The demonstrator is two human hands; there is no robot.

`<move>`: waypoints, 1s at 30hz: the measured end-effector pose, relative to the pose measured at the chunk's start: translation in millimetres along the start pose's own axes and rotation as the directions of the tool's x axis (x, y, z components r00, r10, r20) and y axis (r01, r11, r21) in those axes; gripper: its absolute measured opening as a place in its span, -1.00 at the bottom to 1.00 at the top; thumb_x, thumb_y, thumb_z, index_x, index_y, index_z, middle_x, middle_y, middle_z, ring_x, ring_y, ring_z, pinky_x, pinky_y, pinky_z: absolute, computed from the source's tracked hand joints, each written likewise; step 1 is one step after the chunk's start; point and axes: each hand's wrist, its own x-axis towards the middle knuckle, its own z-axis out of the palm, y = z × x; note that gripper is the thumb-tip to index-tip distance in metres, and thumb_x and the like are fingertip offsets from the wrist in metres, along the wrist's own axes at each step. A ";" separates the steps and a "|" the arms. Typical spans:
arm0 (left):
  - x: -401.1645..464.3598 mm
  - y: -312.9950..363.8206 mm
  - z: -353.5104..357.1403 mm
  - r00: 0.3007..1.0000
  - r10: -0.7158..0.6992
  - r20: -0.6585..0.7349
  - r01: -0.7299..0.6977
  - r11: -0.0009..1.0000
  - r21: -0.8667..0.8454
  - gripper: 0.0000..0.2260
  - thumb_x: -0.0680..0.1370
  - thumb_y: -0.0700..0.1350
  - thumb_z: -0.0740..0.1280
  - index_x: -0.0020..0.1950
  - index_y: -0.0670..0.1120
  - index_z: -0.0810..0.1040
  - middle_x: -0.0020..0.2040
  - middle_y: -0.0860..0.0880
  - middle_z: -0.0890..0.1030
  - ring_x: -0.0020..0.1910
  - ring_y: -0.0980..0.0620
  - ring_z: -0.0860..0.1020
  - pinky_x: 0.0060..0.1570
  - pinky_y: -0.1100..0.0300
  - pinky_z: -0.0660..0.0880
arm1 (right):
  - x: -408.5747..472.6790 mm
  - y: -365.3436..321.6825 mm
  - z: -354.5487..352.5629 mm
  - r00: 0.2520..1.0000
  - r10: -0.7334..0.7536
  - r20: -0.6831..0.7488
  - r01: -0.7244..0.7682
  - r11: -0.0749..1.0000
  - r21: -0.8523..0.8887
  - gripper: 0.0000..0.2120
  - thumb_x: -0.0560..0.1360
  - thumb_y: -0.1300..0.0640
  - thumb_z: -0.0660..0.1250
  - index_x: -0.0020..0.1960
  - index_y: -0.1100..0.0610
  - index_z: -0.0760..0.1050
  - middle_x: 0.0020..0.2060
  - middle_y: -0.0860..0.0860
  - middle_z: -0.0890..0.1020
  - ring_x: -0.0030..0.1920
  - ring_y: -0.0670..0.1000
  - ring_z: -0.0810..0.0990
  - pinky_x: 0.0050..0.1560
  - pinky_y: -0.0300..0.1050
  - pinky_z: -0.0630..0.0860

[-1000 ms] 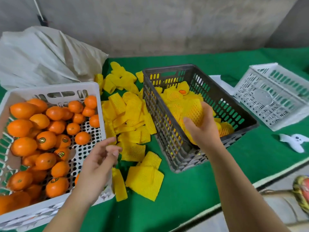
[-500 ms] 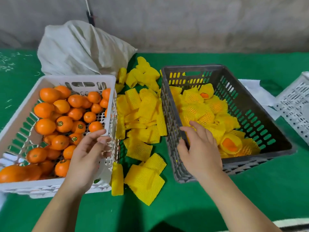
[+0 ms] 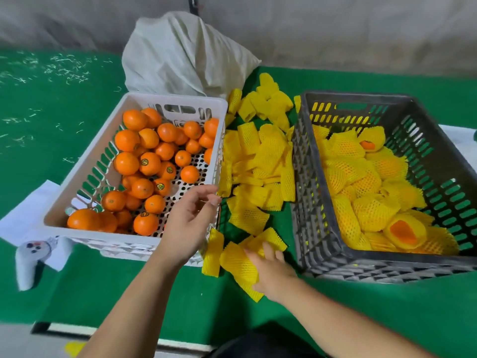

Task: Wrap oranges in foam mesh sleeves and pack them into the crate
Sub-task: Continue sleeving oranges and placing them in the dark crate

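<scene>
A white crate (image 3: 77, 174) on the left holds several bare oranges (image 3: 149, 164). Between the crates lies a pile of yellow foam mesh sleeves (image 3: 260, 161). On the right, the grey crate (image 3: 304, 202) holds several oranges wrapped in yellow mesh (image 3: 371, 210). My left hand (image 3: 191, 223) hovers over the white crate's near right corner, fingers loosely curled, holding nothing. My right hand (image 3: 271, 270) lies on the nearest flat sleeve (image 3: 240, 262) on the green cloth; I cannot tell whether its fingers have closed on it.
A stuffed grey-white sack (image 3: 185, 52) stands behind the white crate. A white game-style controller (image 3: 31, 257) and white paper (image 3: 23, 210) lie at the left front. The green cloth's front edge (image 3: 129, 332) runs just below my arms.
My right hand left the grey crate, where it had put a wrapped orange, and came down onto the nearest loose sleeve. My left hand stayed over the white crate. The view swung left.
</scene>
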 end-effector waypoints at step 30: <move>175.4 -89.7 -39.4 0.847 -0.515 0.129 0.014 0.265 0.964 -0.16 0.66 -0.08 0.30 0.70 0.06 -0.27 0.71 -0.12 -0.18 0.61 -0.38 0.16 0.48 -0.21 0.35 | 6.2 -93.0 -126.2 0.858 0.295 -0.420 0.387 0.165 0.907 -0.48 0.49 -0.19 0.46 0.42 -0.20 0.46 0.21 -0.16 0.64 -0.01 0.02 0.67 -0.32 -0.06 0.65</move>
